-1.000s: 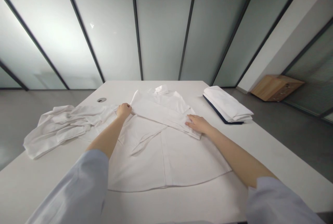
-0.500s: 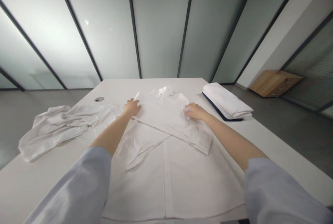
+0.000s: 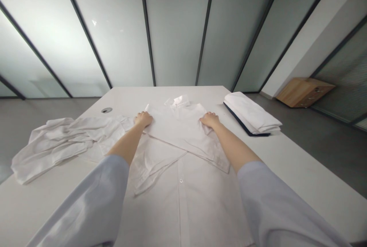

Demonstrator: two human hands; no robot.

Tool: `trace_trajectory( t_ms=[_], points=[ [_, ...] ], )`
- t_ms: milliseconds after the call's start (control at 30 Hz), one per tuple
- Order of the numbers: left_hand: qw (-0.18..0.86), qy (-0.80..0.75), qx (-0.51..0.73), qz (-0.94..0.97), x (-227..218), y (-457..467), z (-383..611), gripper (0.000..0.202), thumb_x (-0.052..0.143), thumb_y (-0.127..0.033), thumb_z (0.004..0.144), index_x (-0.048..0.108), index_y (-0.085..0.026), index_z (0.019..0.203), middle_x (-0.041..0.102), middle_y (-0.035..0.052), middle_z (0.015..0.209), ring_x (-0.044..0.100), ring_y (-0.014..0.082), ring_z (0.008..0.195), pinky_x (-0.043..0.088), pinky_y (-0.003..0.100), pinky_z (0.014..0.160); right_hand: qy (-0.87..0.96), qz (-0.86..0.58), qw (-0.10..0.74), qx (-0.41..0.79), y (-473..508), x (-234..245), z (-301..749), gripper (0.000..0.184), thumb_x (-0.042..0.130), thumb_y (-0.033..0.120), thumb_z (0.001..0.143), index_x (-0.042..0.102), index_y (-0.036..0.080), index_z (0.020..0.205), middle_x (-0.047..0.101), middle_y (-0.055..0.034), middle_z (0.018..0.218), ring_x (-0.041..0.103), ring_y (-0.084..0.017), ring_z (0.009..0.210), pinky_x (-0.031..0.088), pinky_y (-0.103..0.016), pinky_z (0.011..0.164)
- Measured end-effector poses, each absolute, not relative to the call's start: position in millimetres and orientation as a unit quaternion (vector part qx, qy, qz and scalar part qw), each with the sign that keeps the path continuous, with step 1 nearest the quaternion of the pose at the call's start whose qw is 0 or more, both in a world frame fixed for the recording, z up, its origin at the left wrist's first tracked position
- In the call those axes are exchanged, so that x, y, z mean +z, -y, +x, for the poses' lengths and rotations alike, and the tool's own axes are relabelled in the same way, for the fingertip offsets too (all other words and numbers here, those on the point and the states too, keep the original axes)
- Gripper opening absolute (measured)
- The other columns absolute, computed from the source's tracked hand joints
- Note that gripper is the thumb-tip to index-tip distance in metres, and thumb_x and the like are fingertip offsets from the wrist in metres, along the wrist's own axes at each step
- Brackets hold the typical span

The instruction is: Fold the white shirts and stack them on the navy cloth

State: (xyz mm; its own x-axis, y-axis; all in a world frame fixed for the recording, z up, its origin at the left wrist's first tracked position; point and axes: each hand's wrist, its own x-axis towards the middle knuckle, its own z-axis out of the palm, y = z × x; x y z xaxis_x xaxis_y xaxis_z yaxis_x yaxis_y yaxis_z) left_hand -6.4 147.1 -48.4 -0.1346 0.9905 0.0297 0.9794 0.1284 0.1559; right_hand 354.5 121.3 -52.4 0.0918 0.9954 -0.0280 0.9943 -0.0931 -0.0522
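A white button-front shirt [image 3: 212,197] lies front up on the table, its collar [image 3: 180,101] at the far end. Both sleeves are folded in across its chest. My left hand [image 3: 143,119] is closed on the shirt's left side, just below the shoulder. On the opposite side, my right hand [image 3: 210,119] has its fingers curled over the shirt's edge at about the same height. The fingertips of both hands are partly hidden in the cloth. The lower hem runs out of view at the bottom.
A crumpled white garment [image 3: 69,140] lies at the left, partly over the table edge. Folded white cloth [image 3: 252,111] rests on a dark flat piece [image 3: 243,122] at the right. The white table [image 3: 292,163] has a round cable hole [image 3: 106,110]. A wooden cabinet [image 3: 304,91] stands beyond.
My hands have closed more tightly on the shirt's sides, the right one moving slightly inward. The shirt has shifted a little toward me, and its hem has left the view.
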Motion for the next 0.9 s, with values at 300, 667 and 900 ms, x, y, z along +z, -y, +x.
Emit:
trace_trajectory(
  t_ms=[300, 667, 900],
  points=[
    [-0.053, -0.620, 0.045, 0.782, -67, -135, 5, 0.051, 0.034, -0.038, 0.093, 0.042, -0.021, 0.140, 0.037, 0.0112, 0.151, 0.029, 0.0249, 0.140, 0.024, 0.043, 0.111, 0.746, -0.665, 0.036, -0.018, -114, -67, 342, 0.049, 0.034, 0.031, 0.093, 0.041, 0.022, 0.141, 0.035, -0.0107, 0.151, 0.032, -0.027, 0.136, 0.026, -0.042, 0.108],
    [-0.007, -0.616, -0.017, 0.788, -71, -92, 3, 0.071, 0.022, -0.059, 0.093, 0.028, -0.016, 0.149, 0.023, 0.0162, 0.156, 0.020, 0.0308, 0.143, 0.019, 0.048, 0.112, 0.750, -0.661, -0.003, 0.022, -71, -71, 343, 0.061, 0.026, 0.050, 0.096, 0.031, 0.018, 0.148, 0.025, -0.0147, 0.156, 0.024, -0.029, 0.142, 0.021, -0.043, 0.112],
    [-0.008, -0.614, -0.025, 0.789, -64, -58, 3, 0.068, 0.027, -0.060, 0.092, 0.032, -0.020, 0.147, 0.029, 0.0152, 0.154, 0.028, 0.0323, 0.140, 0.026, 0.051, 0.107, 0.762, -0.648, -0.027, -0.005, -43, -65, 339, 0.059, 0.031, 0.050, 0.094, 0.039, 0.019, 0.144, 0.036, -0.0158, 0.150, 0.035, -0.031, 0.136, 0.027, -0.044, 0.107]
  ],
)
